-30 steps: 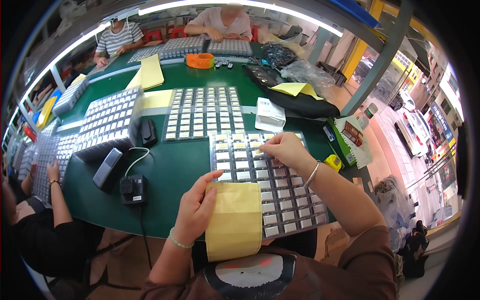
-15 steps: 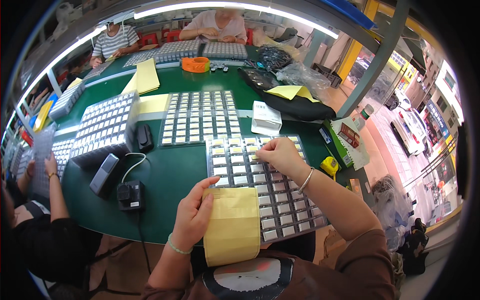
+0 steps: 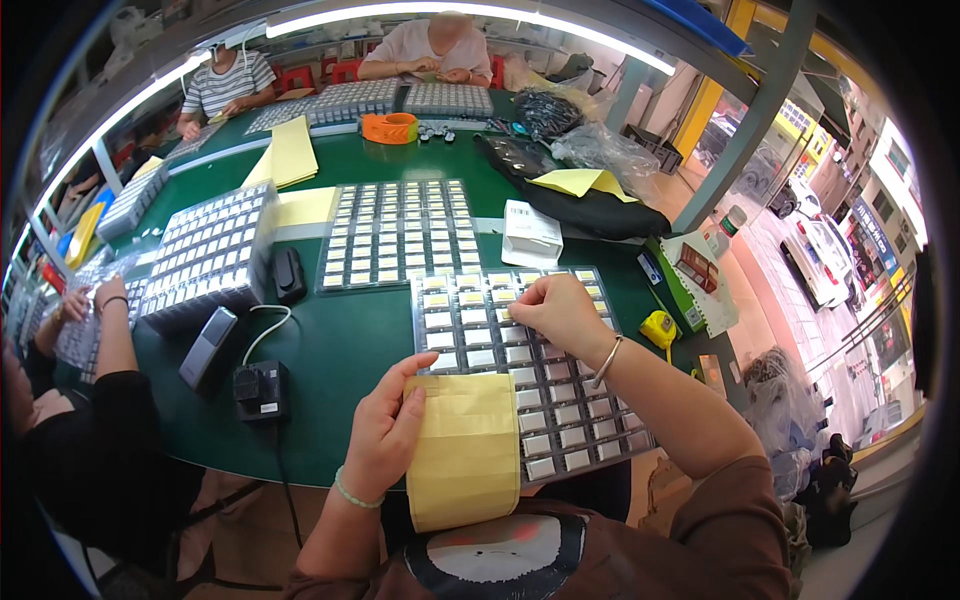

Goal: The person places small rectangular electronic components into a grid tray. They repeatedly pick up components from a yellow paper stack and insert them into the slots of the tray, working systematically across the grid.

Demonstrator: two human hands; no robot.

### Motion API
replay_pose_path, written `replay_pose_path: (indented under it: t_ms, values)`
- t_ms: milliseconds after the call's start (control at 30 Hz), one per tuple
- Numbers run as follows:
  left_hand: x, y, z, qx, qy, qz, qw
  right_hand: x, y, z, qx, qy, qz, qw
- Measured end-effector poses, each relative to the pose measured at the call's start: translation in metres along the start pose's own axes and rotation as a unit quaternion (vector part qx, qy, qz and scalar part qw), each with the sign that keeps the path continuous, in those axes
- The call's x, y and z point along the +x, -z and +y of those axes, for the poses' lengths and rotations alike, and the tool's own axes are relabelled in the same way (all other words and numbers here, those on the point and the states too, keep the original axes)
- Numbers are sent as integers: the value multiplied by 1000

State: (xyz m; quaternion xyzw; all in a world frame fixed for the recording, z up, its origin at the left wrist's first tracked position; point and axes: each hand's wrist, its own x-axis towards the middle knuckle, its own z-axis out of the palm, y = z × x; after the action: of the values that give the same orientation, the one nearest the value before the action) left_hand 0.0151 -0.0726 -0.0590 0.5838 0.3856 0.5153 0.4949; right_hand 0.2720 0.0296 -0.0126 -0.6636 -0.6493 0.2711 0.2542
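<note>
A clear plastic tray (image 3: 417,345) lies before me, holding rows of small white blocks (image 3: 571,438). Blocks in its far rows carry small yellow labels (image 3: 470,298); the nearer ones show plain white tops. My left hand (image 3: 385,435) grips a yellow label sheet (image 3: 465,455) by its left edge, thumb on top. The sheet covers the tray's near left part. Over the upper middle of the tray, my right hand (image 3: 562,315) is pinched with fingertips down at a block. Whatever sits between those fingertips is hidden.
Beyond stands another filled tray (image 3: 400,235), with a tray stack (image 3: 210,255) to its left. A power bank (image 3: 208,350) and black adapter (image 3: 262,390) lie left. Right are a white box (image 3: 532,235) and tape measure (image 3: 660,330). Co-workers sit left and across.
My right wrist has tilted slightly while its fingertips stay at nearly the same place. My left hand and the sheet hold still. The left co-worker's hands have moved over their clear tray.
</note>
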Motion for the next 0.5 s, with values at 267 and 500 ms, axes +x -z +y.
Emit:
replay_pose_path:
  t_ms: [267, 500]
  values:
    - [-1, -1, 3, 4, 1, 4, 1000, 3, -1, 3, -23, 41, 6, 999]
    - [-1, 2, 1, 1, 7, -3, 1000, 2, 7, -1, 135, -39, -44, 989]
